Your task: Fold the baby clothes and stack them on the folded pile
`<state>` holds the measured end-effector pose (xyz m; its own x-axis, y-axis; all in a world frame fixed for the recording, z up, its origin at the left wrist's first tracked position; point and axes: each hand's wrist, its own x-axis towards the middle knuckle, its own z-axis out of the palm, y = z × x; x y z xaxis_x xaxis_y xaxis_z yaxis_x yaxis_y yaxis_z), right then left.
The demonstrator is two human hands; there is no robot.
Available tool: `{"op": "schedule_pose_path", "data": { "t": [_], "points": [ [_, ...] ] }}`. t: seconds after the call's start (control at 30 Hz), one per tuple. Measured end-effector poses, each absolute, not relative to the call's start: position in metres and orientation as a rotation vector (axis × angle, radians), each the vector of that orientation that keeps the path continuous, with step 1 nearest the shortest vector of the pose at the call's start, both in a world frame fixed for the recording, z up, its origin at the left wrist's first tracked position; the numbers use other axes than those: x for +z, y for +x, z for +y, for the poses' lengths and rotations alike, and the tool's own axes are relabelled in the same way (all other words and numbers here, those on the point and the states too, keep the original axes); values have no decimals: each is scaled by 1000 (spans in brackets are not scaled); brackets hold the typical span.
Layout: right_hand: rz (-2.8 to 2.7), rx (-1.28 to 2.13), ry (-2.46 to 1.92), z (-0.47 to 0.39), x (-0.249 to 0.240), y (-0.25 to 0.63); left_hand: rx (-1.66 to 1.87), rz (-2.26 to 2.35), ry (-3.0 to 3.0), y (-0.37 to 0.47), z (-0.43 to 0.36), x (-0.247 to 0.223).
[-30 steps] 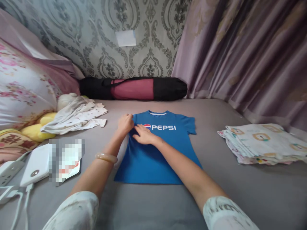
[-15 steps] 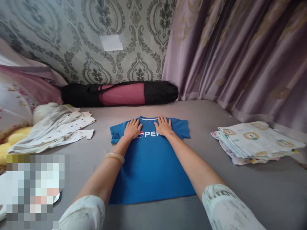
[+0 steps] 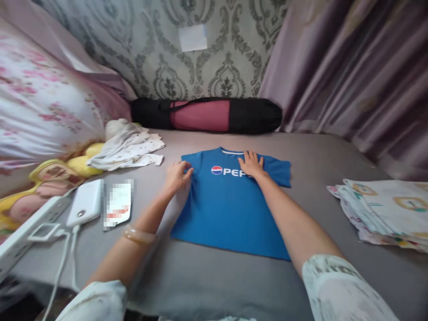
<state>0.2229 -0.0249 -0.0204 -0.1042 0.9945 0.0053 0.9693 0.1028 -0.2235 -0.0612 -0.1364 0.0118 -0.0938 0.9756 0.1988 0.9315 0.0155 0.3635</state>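
Observation:
A blue T-shirt (image 3: 227,209) with a round logo and white lettering lies spread on the grey bed sheet (image 3: 207,281), its collar away from me. My left hand (image 3: 178,176) is at the shirt's left sleeve edge, fingers curled together near the cloth; whether fabric is pinched between them is too small to tell. My right hand (image 3: 252,164) lies flat with fingers spread on the upper right chest, just below the collar, covering the end of the lettering.
Folded cloths (image 3: 384,209) are stacked at the right. A black and pink roll bag (image 3: 200,116) lies along the wall. On the left are a crumpled white garment (image 3: 127,149), a plush toy (image 3: 53,178), a white power bank (image 3: 86,203), a phone-like item (image 3: 117,205) and a power strip (image 3: 30,234).
My left hand has left the shirt's chest for the left sleeve edge and its fingers have curled. My right hand stays flat on the shirt. The view has turned left.

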Motion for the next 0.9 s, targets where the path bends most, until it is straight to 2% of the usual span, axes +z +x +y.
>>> {"op": "schedule_pose_path", "data": {
  "t": [0.13,0.33,0.47,0.9],
  "points": [
    [-2236,81,-1792,-49,-8,187,504,2143,1727,-78,-210,15],
    [-2553,391,-1334,-114,-3,102,552,2086,1553,-53,-260,11],
    [-2546,518,-1365,-128,-13,77,549,2146,1582,-43,-273,6],
    [-2465,341,-1404,-138,-25,71,529,2131,1568,-52,-295,0]
  ]
}}
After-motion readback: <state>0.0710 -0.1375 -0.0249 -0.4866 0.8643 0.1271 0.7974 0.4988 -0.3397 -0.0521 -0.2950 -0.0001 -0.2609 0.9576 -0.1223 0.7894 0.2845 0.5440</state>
